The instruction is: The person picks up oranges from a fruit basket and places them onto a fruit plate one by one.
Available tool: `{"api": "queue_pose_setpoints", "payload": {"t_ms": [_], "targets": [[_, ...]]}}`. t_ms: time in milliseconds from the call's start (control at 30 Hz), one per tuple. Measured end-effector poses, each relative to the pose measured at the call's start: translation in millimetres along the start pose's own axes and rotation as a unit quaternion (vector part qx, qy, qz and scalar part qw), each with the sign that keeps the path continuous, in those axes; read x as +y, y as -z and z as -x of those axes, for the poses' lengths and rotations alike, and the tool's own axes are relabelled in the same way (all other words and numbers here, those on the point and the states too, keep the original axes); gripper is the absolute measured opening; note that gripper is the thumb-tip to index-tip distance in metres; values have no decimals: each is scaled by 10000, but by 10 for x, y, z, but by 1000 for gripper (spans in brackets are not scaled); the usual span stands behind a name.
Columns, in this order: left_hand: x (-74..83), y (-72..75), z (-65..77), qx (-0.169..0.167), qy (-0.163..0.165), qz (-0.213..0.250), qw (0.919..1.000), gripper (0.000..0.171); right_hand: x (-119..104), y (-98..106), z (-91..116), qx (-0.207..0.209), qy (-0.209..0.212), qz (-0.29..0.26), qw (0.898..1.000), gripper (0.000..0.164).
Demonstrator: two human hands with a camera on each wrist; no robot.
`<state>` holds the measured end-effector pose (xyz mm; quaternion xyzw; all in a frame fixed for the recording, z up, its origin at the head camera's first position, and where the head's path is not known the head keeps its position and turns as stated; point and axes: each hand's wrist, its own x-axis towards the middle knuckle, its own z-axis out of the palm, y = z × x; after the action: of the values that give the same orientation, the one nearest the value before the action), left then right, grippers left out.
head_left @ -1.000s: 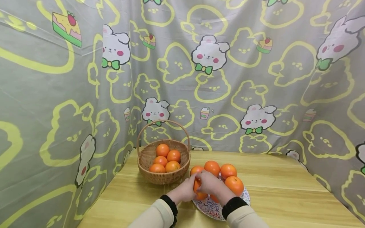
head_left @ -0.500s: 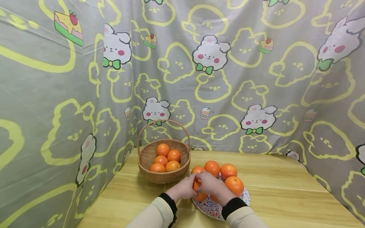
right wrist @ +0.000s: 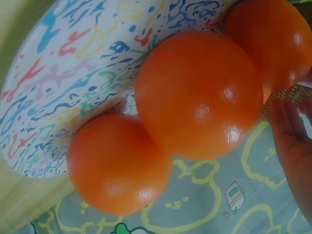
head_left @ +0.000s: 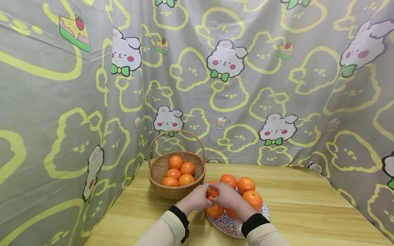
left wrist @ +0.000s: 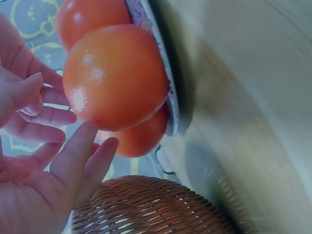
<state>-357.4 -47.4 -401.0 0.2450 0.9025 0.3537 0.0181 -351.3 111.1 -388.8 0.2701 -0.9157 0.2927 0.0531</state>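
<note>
1. Grey-green cloth printed with yellow outlines and white bunnies hangs behind and to both sides of a pale wooden counter (head_left: 307, 208).
2. At the left stands a wicker basket (head_left: 160, 171) with a hoop handle; it holds four oranges (head_left: 175, 162).
3. Just right of the basket, the left hand (head_left: 197, 200) reaches from a cream sleeve with a dark cuff. Its fingers curl round the left side of one orange (head_left: 212, 191) raised just above the near-left part of the plate; in the left wrist view some fingers (left wrist: 80, 156) lie fairly straight beside the fruit.
4. The right hand (head_left: 226, 196) closes over the same orange from the right, so both hands hold it between them.
5. A patterned plate (head_left: 229, 225) lies under the hands, its left rim close to the basket. Another orange (head_left: 214, 210) rests on it below the hands, and three more (head_left: 252, 200) sit toward its far and right side.
</note>
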Motion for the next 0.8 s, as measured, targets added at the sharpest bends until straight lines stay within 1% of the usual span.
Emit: {"api": "queue_pose_setpoints", "payload": {"t_ms": [133, 167, 333, 400, 500, 667, 800], "targets": [[20, 48, -7, 22, -41, 446, 9990, 65, 9, 53, 5, 116, -312, -451, 9984, 42], [31, 70, -10, 40, -64, 581, 9983, 65, 7, 76, 1, 157, -337, -537, 9979, 42], [55, 192, -48, 196, -40, 1088, 9939, 68, -37, 191, -53, 274, -768, -934, 9923, 45], [53, 238, -67, 311, 11, 1156, 9928, 69, -59, 221, -80, 340, -949, -1023, 9896, 47], [51, 297, -82, 469, 41, 1250, 9910, 69, -84, 254, -120, 443, -1090, -1074, 9872, 49], [20, 398, -79, 760, -30, 1407, 9871, 69, -114, 279, -187, 583, -996, -1101, 9872, 52], [-37, 515, -60, 1050, -27, 1336, 9855, 69, -143, 291, -244, 625, -992, -1247, 9852, 57]]}}
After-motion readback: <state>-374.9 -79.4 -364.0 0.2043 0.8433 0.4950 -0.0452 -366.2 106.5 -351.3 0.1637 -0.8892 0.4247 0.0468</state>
